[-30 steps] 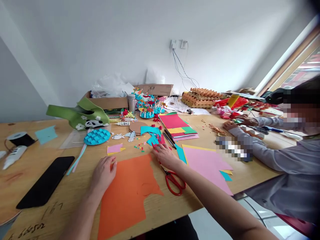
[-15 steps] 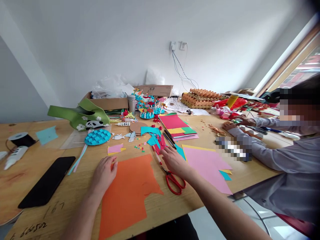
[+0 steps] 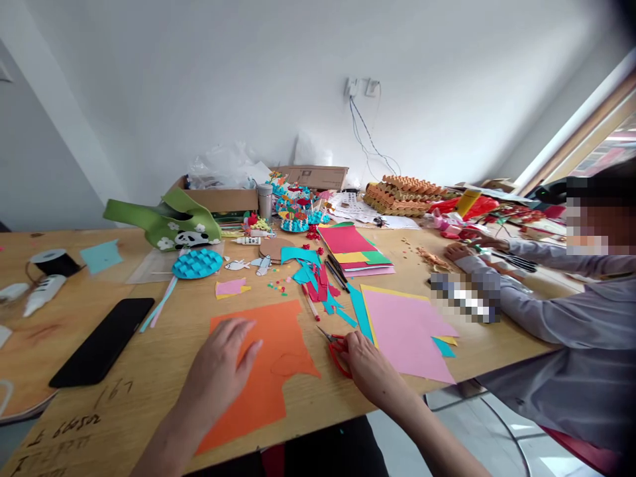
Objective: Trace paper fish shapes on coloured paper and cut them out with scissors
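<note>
A cut sheet of orange paper [image 3: 275,344] lies on the wooden table [image 3: 124,414], and my left hand [image 3: 216,364] rests on it with the fingers spread. My right hand [image 3: 365,366] is closed around the finger loops of the red-handled scissors [image 3: 336,352], which partly hides them. The scissor blades point up and left, toward scattered teal and red paper scraps [image 3: 315,281]. A pen with a red tip [image 3: 311,307] lies just above the orange sheet. To the right of my right hand is a pink paper sheet [image 3: 407,334].
A black phone [image 3: 102,341] lies left of the orange sheet. A stack of coloured paper [image 3: 350,250] stands ahead. A co-worker's hands [image 3: 460,250] work at the right. Farther back are a green panda bag [image 3: 166,225], a cardboard box [image 3: 223,199] and stacked egg cartons [image 3: 402,197].
My right hand has come down from the paper scraps onto the scissors, which have turned and shifted left. My left hand has moved from the orange sheet's edge onto the sheet, its fingers spread.
</note>
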{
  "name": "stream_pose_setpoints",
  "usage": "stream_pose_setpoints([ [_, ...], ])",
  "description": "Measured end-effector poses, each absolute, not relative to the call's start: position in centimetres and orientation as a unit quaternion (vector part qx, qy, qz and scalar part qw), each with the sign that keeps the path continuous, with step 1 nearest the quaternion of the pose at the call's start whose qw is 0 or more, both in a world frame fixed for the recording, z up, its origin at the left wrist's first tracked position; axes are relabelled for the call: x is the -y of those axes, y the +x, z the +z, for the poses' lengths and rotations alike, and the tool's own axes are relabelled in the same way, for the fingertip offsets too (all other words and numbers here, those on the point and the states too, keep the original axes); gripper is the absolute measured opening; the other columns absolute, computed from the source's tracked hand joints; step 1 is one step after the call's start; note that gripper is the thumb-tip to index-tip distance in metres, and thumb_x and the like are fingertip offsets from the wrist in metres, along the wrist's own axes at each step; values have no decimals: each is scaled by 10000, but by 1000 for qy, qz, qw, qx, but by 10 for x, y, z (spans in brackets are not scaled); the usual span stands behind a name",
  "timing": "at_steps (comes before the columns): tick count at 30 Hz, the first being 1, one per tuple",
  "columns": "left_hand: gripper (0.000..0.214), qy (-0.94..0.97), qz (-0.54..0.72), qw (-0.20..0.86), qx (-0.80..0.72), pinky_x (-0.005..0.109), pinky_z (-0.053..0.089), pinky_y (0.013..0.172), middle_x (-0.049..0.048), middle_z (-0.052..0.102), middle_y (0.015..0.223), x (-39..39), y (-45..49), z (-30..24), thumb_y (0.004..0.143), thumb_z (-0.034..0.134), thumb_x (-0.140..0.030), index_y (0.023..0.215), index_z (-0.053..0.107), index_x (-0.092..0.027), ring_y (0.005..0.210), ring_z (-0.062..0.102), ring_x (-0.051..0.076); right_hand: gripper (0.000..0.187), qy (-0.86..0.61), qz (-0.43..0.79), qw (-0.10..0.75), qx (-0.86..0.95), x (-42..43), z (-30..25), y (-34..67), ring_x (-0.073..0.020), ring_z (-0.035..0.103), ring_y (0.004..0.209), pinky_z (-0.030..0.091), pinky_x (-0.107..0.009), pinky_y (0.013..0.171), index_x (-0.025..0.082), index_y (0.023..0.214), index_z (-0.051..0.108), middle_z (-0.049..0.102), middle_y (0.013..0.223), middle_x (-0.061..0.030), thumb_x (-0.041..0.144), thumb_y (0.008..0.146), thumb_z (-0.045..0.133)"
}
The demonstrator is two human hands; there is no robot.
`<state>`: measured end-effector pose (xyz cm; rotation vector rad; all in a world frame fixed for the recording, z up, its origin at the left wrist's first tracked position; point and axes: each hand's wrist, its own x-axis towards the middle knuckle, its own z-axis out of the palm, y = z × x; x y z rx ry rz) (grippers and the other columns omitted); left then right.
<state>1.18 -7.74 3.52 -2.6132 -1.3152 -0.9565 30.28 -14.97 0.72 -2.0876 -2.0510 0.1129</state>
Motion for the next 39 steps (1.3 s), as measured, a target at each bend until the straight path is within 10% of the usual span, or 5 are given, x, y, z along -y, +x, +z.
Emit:
stream_pose_setpoints([
  [8,633,-892,-228,144,362,342,573,849,107,608,1285,159,4,-24,784,602,-515,1312,504,-178,1134,598,269,167,-664,310,280,620,163,30,300,-175,541,634,401,-290,574,220,884,457,567,716,-12,370,918,393],
  [14,455,-886,-225,176,365,300,569,842,38,674,1153,165,-2,-27,821,449,-130,1248,569,-231,1047,636,209,332,-628,415,392,529,169,19,283,-122,467,561,363,-246,535,214,733,452,483,614,52,470,760,661],
  [22,365,-904,-280,41,321,197,549,787,39,687,901,176,-22,-12,834,406,-62,1030,656,-241,867,660,144,378,-602,479,423,479,180,16,277,-137,560,561,413,-257,525,213,779,419,630,669,-3,517,790,644],
  [31,422,-848,-403,20,343,253,556,837,48,701,1012,173,-26,5,846,484,-105,1200,606,-300,960,667,178,587,-572,559,488,348,174,26,253,-146,569,462,343,-224,423,209,738,422,614,588,-6,793,726,479],
  [39,331,-872,-388,136,266,231,547,858,1,722,898,172,-8,-3,905,428,-115,1059,679,-266,929,669,139,426,-543,533,521,387,158,37,242,-142,543,550,387,-235,493,187,768,539,601,645,-2,525,636,764],
])
